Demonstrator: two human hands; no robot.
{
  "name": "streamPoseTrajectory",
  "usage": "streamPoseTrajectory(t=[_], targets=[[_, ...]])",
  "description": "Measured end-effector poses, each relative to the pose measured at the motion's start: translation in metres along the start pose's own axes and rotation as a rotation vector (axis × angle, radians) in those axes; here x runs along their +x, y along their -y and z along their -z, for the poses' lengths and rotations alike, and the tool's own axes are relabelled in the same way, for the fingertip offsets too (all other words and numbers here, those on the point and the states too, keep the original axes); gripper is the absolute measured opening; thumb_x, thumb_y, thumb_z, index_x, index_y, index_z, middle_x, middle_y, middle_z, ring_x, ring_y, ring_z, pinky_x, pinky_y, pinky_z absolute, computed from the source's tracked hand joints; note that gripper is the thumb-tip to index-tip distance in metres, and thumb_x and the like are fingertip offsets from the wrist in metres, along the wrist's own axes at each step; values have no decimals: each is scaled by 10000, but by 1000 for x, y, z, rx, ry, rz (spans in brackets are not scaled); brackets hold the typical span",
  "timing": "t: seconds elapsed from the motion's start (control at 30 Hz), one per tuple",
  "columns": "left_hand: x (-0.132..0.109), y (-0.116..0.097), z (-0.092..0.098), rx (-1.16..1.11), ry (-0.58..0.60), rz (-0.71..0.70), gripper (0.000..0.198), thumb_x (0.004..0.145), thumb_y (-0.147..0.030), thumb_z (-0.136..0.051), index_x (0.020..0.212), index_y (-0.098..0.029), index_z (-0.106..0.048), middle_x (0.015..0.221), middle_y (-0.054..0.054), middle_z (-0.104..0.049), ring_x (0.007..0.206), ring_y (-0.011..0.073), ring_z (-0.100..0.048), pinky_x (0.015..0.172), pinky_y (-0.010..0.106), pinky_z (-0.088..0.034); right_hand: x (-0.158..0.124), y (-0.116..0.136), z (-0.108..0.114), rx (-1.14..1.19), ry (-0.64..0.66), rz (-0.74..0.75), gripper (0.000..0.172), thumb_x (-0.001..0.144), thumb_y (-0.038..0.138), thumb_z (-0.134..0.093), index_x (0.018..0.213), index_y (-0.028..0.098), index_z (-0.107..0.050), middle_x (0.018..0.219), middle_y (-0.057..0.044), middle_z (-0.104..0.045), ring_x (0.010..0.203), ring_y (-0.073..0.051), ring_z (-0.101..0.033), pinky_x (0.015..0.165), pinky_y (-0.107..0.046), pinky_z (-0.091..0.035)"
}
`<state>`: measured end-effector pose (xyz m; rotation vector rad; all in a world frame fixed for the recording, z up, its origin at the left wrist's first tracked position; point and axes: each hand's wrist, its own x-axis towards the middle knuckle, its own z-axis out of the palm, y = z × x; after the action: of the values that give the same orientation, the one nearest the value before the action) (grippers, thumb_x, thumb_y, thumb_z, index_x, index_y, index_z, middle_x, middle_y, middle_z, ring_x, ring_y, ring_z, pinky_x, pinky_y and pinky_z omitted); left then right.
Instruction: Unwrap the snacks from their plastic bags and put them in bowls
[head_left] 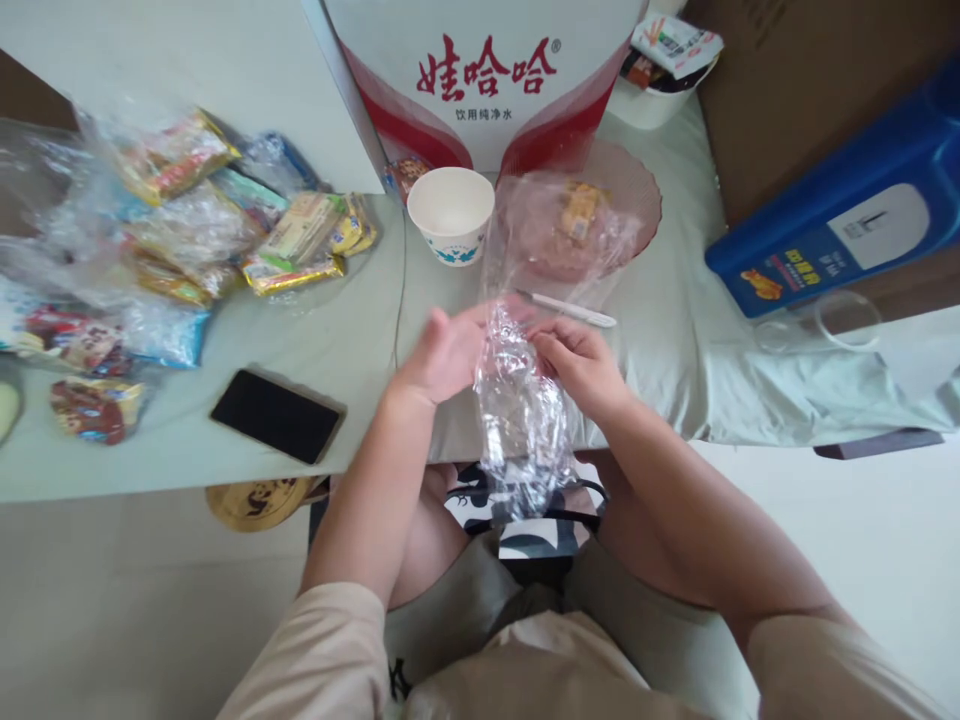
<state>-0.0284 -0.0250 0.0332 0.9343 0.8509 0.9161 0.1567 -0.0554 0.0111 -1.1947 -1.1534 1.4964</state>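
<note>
A clear plastic bag (525,400) stretches from over the table's front edge toward a pink-tinted clear dish (645,205). A yellow-wrapped snack (580,212) shows through its far end, over the dish. My right hand (581,365) pinches the bag's gathered middle between thumb and fingers. On the other side, my left hand (450,352) is slightly blurred, with thumb raised apart and fingers stretched out behind the plastic. A slim white pen-like object (574,309) lies just beyond my right hand. Past my left hand stands a white paper cup (451,215) with a blue-green print.
Several packaged snacks (187,230) in clear plastic are heaped at the left. A black phone (277,415) lies near the front edge. A white and red carton (487,80) stands at the back, a blue box (840,200) at the right, beside a clear plastic cup (847,322).
</note>
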Motion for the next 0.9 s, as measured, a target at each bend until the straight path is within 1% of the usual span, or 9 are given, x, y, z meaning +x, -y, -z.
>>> streamPoseTrajectory(t=[0.1, 0.2, 0.27, 0.4, 0.53, 0.63, 0.7, 0.8, 0.9], targets=[[3, 12, -7, 102, 97, 118, 483, 681, -494, -886, 1037, -209, -725, 899, 87, -787, 811, 239, -776, 673, 315, -615, 3, -3, -1, -37, -13, 3, 228, 862, 417, -674, 947, 213, -623, 561, 60, -594, 430, -81, -495, 426, -218, -393], [6, 14, -1, 189, 3, 196, 287, 796, -306, -764, 1059, -210, -699, 691, 13, -752, 533, 162, -705, 487, 225, -523, 1, -1, 5, -40, 20, -12, 289, 869, 424, -669, 1063, 221, -604, 576, 69, -608, 409, -83, -501, 408, -217, -394], [7, 12, 6, 186, -22, 206, 292, 815, -287, -726, 1092, -211, -671, 603, -14, -717, 438, 148, -656, 415, 201, -469, 0, 1, 11, -44, 4, 3, 286, 884, 447, -659, 1062, 233, -593, 529, 91, -559, 387, -82, -480, 390, -211, -373], [6, 8, 14, 58, -10, 124, 227, 772, -267, -736, 973, -208, -649, 583, -15, -703, 421, 150, -652, 379, 189, -458, -3, 3, 18, -12, -60, 172, 247, 922, 493, -621, 1042, 278, -607, 579, 85, -552, 417, -83, -482, 421, -223, -427], [6, 6, 13, -48, -35, 108, 74, 751, -193, -697, 714, -174, -635, 592, 30, -698, 499, 175, -698, 458, 244, -551, -6, 3, 22, -121, -119, 320, 252, 930, 480, -616, 817, 265, -684, 956, -25, -678, 514, -75, -518, 500, -283, -507], [10, 6, 16, -48, -57, 157, 197, 822, -261, -662, 655, -156, -661, 637, 74, -723, 563, 196, -725, 542, 294, -597, -9, 4, 26, -281, -153, 436, 298, 897, 375, -652, 627, 254, -694, 1141, -66, -655, 860, -180, -667, 745, -379, -590], [15, 10, 19, 7, -61, 188, 381, 896, -422, -618, 638, -150, -685, 657, 100, -735, 572, 206, -725, 556, 309, -594, -10, 4, 29, -339, -172, 502, 303, 881, 302, -644, 585, 261, -700, 1151, -73, -643, 1089, -251, -650, 914, -457, -569], [22, 19, 24, 160, -120, 128, 546, 885, -612, -620, 592, -155, -686, 626, 96, -719, 575, 200, -710, 576, 306, -578, -8, -1, 33, -362, -171, 483, 298, 851, 239, -606, 563, 242, -682, 1194, -59, -628, 1004, -229, -659, 934, -487, -559], [25, 26, 28, 371, -181, -15, 480, 825, -584, -708, 585, -168, -701, 620, 64, -710, 614, 177, -694, 630, 292, -556, -3, -9, 37, -330, -176, 412, 213, 830, 231, -578, 645, 224, -684, 1188, -59, -649, 984, -215, -665, 952, -462, -553]])
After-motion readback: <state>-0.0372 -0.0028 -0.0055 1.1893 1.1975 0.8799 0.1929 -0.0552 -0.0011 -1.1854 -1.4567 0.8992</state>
